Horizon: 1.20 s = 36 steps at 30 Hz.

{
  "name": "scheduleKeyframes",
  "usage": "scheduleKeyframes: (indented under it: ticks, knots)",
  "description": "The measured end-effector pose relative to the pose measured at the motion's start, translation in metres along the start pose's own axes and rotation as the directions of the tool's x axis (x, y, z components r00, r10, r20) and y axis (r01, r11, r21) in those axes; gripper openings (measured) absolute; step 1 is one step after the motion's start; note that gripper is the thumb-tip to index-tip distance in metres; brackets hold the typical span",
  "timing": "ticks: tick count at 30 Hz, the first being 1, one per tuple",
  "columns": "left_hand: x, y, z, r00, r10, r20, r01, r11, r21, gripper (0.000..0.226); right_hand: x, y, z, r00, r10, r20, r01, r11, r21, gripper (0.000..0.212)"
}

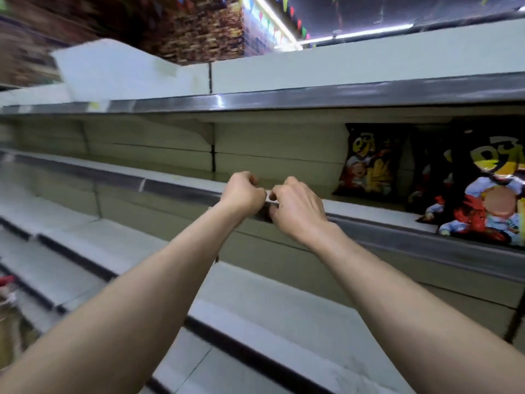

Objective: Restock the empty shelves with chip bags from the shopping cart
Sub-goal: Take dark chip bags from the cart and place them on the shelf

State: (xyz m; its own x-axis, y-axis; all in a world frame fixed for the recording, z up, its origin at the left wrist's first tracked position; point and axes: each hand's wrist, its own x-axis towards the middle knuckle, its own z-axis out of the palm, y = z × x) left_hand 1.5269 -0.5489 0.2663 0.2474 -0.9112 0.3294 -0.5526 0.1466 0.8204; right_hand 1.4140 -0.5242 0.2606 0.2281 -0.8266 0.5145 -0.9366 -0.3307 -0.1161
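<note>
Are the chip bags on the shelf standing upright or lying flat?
Upright. The far chip bag stands on its bottom edge, leaning slightly against the back panel; the near chip bag also stands, front facing out.

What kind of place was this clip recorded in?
Most likely a supermarket or grocery aisle. Long tiered retail shelves with metal price rails run across the view, mostly bare; black chip bags stand on one tier at the right; coloured pennant bunting and strip lighting hang overhead.

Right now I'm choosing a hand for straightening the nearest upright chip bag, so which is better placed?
Right. The right hand is empty and sits closer to the upright chip bag than the left hand, which would have to cross over it.
</note>
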Motion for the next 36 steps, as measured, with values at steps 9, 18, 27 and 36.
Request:
scheduleKeyframes:
  ticks: [9,18,27,36]
  knots:
    - [-0.086,-0.118,-0.110,0.945,-0.302,-0.123,0.314,0.944,0.099,0.030,-0.053,-0.124,0.056,0.958,-0.247,0.145,0.212,0.952,0.221,0.028]
    - [-0.162,-0.234,-0.203,0.808,-0.518,-0.281,0.582,0.777,0.242,0.028,-0.108,-0.260,0.128,0.823,-0.471,0.318,0.337,0.855,0.395,0.028]
    - [-0.207,-0.366,-0.289,0.616,-0.736,-0.279,0.787,0.581,0.204,0.005,-0.145,-0.378,0.220,0.663,-0.555,0.503,0.337,0.821,0.461,0.018]
    - [-0.215,-0.489,-0.294,0.399,-0.911,-0.108,0.914,0.404,-0.033,0.022,-0.152,-0.423,0.338,0.576,-0.466,0.672,0.215,0.879,0.426,0.017]
